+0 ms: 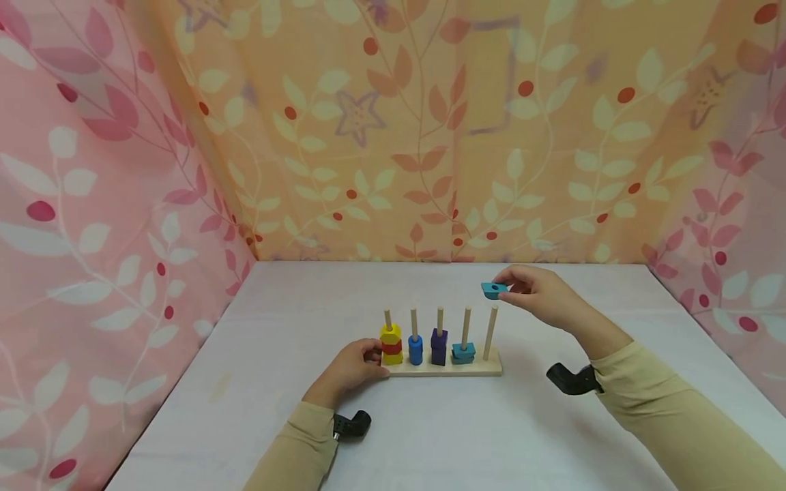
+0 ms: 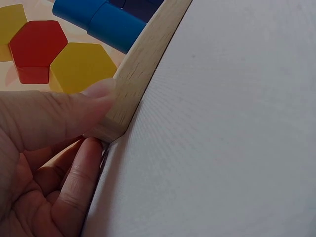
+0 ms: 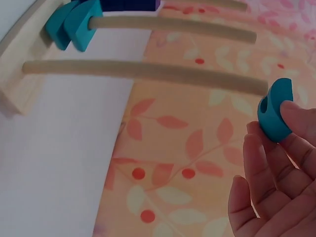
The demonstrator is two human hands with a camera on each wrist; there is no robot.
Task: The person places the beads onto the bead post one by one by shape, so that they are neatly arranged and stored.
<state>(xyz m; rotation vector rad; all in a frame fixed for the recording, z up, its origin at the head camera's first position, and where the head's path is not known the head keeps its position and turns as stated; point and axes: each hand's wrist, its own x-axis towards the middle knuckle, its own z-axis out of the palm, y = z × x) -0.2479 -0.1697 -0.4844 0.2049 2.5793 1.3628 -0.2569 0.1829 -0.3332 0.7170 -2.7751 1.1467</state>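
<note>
A white table (image 1: 258, 409) was seen, walled by leaf-patterned cloth. A wooden peg board (image 1: 445, 368) was set near its middle, toward the far edge.

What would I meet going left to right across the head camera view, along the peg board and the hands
Left hand → yellow and red stack → blue cylinder → purple block → teal pieces on the fourth peg → bare peg → teal piece → right hand.

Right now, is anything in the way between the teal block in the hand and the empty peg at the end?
Nothing visible is. The right hand pinches the teal block in the air just above the tip of the bare end peg. Only open air lies between them. The neighbouring peg's teal blocks sit low, off to the side.
</note>
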